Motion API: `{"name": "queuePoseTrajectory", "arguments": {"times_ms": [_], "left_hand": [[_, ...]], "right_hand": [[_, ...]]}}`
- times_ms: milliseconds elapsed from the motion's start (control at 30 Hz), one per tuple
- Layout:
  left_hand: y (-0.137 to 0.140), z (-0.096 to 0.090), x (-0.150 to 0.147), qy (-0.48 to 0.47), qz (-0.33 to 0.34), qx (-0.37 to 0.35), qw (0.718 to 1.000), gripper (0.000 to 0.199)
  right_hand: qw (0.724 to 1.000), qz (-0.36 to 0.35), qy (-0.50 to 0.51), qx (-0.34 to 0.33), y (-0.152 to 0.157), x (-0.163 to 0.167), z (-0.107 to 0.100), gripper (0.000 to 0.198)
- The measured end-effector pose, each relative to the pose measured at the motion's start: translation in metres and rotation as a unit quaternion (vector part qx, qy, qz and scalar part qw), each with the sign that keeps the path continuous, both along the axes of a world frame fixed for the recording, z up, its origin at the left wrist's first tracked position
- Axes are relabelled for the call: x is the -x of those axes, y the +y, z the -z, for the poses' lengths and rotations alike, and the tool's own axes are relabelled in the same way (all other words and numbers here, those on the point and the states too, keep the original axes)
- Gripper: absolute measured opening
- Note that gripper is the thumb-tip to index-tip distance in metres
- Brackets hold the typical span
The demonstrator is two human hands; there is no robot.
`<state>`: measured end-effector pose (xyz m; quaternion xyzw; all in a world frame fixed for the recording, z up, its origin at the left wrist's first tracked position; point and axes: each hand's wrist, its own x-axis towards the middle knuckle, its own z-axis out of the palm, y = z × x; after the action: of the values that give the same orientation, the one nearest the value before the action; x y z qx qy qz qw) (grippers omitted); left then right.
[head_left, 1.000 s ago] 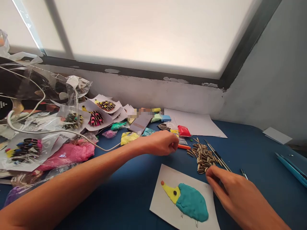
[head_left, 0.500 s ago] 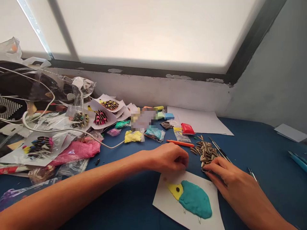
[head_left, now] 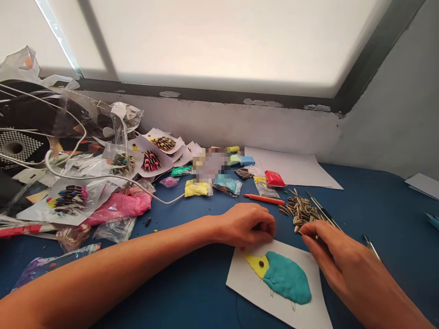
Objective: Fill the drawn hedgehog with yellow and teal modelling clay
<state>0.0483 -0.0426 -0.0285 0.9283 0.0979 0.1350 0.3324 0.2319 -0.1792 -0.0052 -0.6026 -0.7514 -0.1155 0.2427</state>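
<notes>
A white paper card [head_left: 240, 274] lies in front of me with a modelling-clay animal on it: a teal body [head_left: 288, 278] and a yellow head [head_left: 255, 264] with a dark eye. Short legs are drawn below the body. My left hand [head_left: 247, 224] rests at the card's top edge, its fingers curled; whatever may be in them is hidden. At the near edge of a pile of striped sunflower seeds [head_left: 305, 210], my right hand [head_left: 338, 249] pinches thumb and forefinger together, with a seed partly showing at the tips.
An orange pen [head_left: 263, 199] lies left of the seeds, a metal tool [head_left: 322, 210] right of them. Clay packets, including a red one [head_left: 274, 178] and a yellow one [head_left: 198, 188], lie behind. Finished seed pictures [head_left: 151, 160], plastic bags and a white cable [head_left: 103, 177] crowd the left.
The whole view has shifted slightly. My right fingertips have drawn a little toward me, at the near edge of the seed pile. My left hand stays at the card's top edge.
</notes>
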Motion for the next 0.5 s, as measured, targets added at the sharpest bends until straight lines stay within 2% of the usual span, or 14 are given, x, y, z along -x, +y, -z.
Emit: {"name": "queuePoseTrajectory", "arguments": {"times_ms": [167,267,333,433,500], "left_hand": [[0.001,0.007,-0.001,-0.037,0.010,-0.030,0.999,0.007],[0.001,0.008,-0.001,-0.042,0.011,-0.034,0.998,0.007],[0.000,0.007,0.000,-0.038,0.008,-0.034,0.999,0.006],[-0.001,0.006,-0.001,-0.033,-0.011,-0.037,0.999,0.007],[-0.002,0.005,-0.001,-0.034,-0.029,-0.035,0.998,0.010]], "right_hand": [[0.985,-0.033,0.094,0.138,-0.007,0.010,-0.001,0.019],[0.978,-0.036,0.100,0.182,-0.010,0.012,0.000,0.020],[0.984,-0.027,0.082,0.155,-0.010,0.010,0.000,0.021],[0.999,0.022,0.001,0.042,-0.007,0.002,0.001,0.027],[0.995,0.065,-0.078,-0.023,-0.004,-0.006,0.003,0.033]]}}
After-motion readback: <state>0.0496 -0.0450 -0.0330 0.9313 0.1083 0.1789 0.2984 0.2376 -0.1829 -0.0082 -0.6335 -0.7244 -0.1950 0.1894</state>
